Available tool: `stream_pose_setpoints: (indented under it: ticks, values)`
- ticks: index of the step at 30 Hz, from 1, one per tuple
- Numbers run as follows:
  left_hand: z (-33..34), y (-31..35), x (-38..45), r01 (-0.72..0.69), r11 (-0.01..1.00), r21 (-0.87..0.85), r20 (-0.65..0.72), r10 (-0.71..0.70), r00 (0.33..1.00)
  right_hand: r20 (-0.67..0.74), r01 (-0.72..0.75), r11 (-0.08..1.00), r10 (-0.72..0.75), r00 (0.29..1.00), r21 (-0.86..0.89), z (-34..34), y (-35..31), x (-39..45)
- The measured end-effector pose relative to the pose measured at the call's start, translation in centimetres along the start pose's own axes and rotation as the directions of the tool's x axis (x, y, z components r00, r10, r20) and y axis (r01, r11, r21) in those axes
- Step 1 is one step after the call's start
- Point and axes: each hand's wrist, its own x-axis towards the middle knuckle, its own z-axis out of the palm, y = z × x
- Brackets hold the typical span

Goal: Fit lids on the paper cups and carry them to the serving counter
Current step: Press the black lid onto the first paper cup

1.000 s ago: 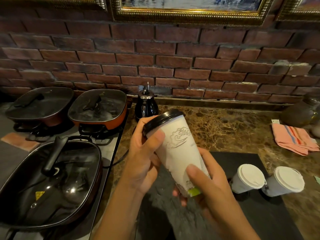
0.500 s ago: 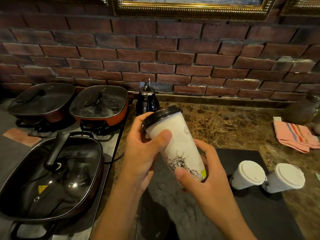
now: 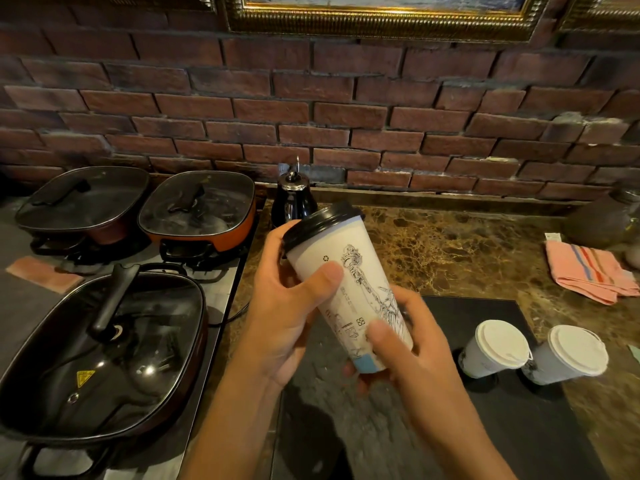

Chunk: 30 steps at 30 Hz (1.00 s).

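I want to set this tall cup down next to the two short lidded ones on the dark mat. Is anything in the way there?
Nothing visible. Both hands, left and right, hold the tall cup above the dark mat; the mat left of the two short cups shows bare.

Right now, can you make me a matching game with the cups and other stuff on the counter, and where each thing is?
Things:
1. tall cup
2. two short cups
3. striped cloth
4. black kettle

Places:
A. standing on the dark mat, white lids on
B. at the back by the brick wall
C. held tilted in both hands, black lid on
D. lying on the marble counter, far right

Pairs: 1-C, 2-A, 3-D, 4-B
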Motion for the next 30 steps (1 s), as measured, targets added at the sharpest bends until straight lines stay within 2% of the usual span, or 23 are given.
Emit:
stream_pose_setpoints:
  ticks: [1, 2, 3, 5, 7, 9, 10, 11, 13, 15, 16, 17, 19, 21, 23, 24, 26, 28, 30]
  values:
    - [0.0, 0.0, 0.0, -0.002, 1.0, 0.019, -0.009, 0.002, 1.0, -0.054, 0.049, 0.987, -0.058, 0.997, -0.151, -0.1, 0.0, 0.0]
    - [0.0, 0.1, 0.0, -0.001, 1.0, 0.021, -0.006, 0.001, 1.0, -0.068, 0.064, 0.976, -0.079, 0.995, -0.207, -0.2, 0.0, -0.1]
    - [0.0, 0.1, -0.1, 0.004, 1.0, 0.008, 0.007, -0.004, 1.0, -0.047, 0.056, 0.985, -0.065, 0.997, -0.165, -0.2, -0.1, -0.2]
    - [0.1, 0.2, -0.3, 0.03, 0.998, -0.05, 0.045, -0.028, 0.999, 0.078, -0.044, 0.99, 0.034, 0.996, 0.135, 0.1, -0.4, -0.4]
    - [0.2, 0.3, -0.5, 0.067, 0.991, -0.114, 0.081, -0.058, 0.995, 0.211, -0.238, 0.875, 0.161, 0.964, 0.421, 0.2, -0.8, -0.6]
    - [0.3, 0.3, -0.8, 0.093, 0.986, -0.14, 0.094, -0.08, 0.992, 0.334, -0.397, 0.726, 0.24, 0.911, 0.561, 0.4, -0.7, -0.8]
    - [0.4, 0.3, -0.8, 0.094, 0.986, -0.136, 0.088, -0.083, 0.993, 0.354, -0.421, 0.697, 0.25, 0.901, 0.581, 0.4, -0.6, -0.8]
    - [0.4, 0.3, -0.8, 0.085, 0.989, -0.124, 0.071, -0.077, 0.995, 0.335, -0.415, 0.706, 0.26, 0.906, 0.575, 0.2, -0.5, -0.7]
    - [0.4, 0.3, -0.7, 0.047, 0.995, -0.086, 0.027, -0.045, 0.999, 0.192, -0.272, 0.86, 0.207, 0.959, 0.432, 0.0, -0.6, -0.4]
    - [0.4, 0.2, -0.5, 0.01, 0.999, -0.04, -0.015, -0.011, 1.0, 0.037, -0.066, 0.994, 0.063, 0.997, 0.092, -0.2, -0.8, -0.4]
    - [0.4, 0.2, -0.5, 0.003, 1.0, -0.027, -0.034, -0.004, 0.999, -0.013, -0.003, 0.998, 0.002, 1.0, -0.069, -0.5, -0.8, -0.4]
    - [0.5, 0.2, -0.6, 0.004, 1.0, -0.024, -0.043, -0.005, 0.999, -0.034, 0.023, 0.989, -0.028, 0.999, -0.148, -0.7, -0.7, -0.5]
    - [0.6, 0.3, -0.8, 0.016, 0.998, -0.056, -0.011, -0.017, 1.0, 0.008, 0.024, 0.998, -0.023, 1.0, -0.062, -0.7, -0.6, -0.8]
    - [0.9, 0.3, -1.0, 0.041, 0.992, -0.12, 0.051, -0.035, 0.998, 0.116, -0.064, 0.972, 0.038, 0.993, 0.228, -0.7, -0.6, -0.9]
    - [1.1, 0.2, -1.3, 0.059, 0.987, -0.152, 0.088, -0.046, 0.995, 0.262, -0.26, 0.846, 0.149, 0.953, 0.465, -0.7, -0.6, -1.1]
    - [1.2, 0.1, -1.3, 0.063, 0.986, -0.154, 0.093, -0.049, 0.994, 0.341, -0.348, 0.777, 0.183, 0.922, 0.524, -0.7, -0.5, -1.2]
    - [1.4, -0.1, -1.4, 0.067, 0.987, -0.147, 0.085, -0.055, 0.995, 0.423, -0.417, 0.71, 0.183, 0.888, 0.568, -0.9, -0.3, -1.2]
    - [1.4, -0.2, -1.5, 0.064, 0.989, -0.133, 0.053, -0.057, 0.997, 0.362, -0.394, 0.746, 0.219, 0.906, 0.536, -0.9, -0.3, -1.1]
    - [1.3, -0.2, -1.5, 0.045, 0.995, -0.086, 0.018, -0.044, 0.999, 0.163, -0.238, 0.897, 0.189, 0.968, 0.372, -1.1, -0.4, -1.0]
